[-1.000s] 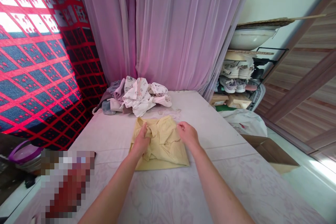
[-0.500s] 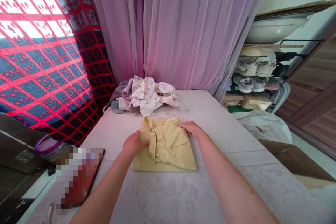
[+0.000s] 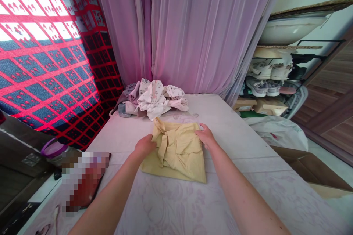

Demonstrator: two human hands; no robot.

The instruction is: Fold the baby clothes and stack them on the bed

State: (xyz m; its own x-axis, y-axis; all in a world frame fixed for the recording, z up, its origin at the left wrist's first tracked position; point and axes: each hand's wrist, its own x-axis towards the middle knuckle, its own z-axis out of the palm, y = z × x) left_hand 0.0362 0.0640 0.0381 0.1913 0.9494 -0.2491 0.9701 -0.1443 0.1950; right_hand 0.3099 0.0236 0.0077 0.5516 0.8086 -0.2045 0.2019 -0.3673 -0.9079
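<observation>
A yellow garment (image 3: 180, 150) lies folded in a rough square on the bedsheet, its top layer wrinkled and a narrow strip of cloth running down its left part. My left hand (image 3: 145, 145) is closed on its upper left edge, the fingertips partly hidden by the cloth and the hand itself. At the upper right edge, my right hand (image 3: 206, 136) pinches the fabric between thumb and fingers. Just beyond the garment sits a heap of crumpled clothes (image 3: 154, 99) in white, pink, mauve and grey.
The patterned pale sheet (image 3: 171, 205) spreads under everything. A pixelated reddish object (image 3: 85, 187) lies by my left forearm. Purple curtains (image 3: 190, 33) hang behind, and a red checked cloth (image 3: 55, 62) hangs left. To the right stand a shoe rack (image 3: 267, 77) and an opened cardboard box (image 3: 309, 165).
The garment has turned slightly clockwise, its upper part shifting right. My right hand has moved a little right along with it, and my left hand slightly up and right.
</observation>
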